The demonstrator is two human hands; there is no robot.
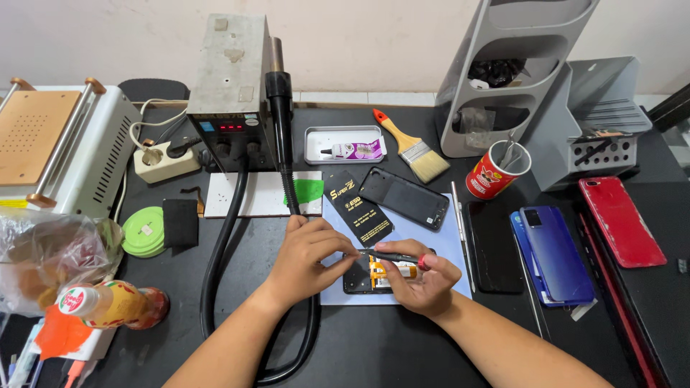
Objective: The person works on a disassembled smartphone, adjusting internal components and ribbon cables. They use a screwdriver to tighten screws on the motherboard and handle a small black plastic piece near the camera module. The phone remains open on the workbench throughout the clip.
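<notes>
I have the opened phone (374, 276) flat on the blue mat (445, 244), near the desk's front edge. My left hand (309, 255) pinches its top edge, fingers narrowed to steady it — my right hand (424, 280) is closed around a black screwdriver (392, 256). I judge it best to keep the tip square and press lightly.

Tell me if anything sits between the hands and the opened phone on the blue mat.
Nothing visible does. The left hand rests on the opened phone at its left edge, and the right hand holds a black tool with its tip over the phone. The black hose passes under the left forearm, away from the phone.
</notes>
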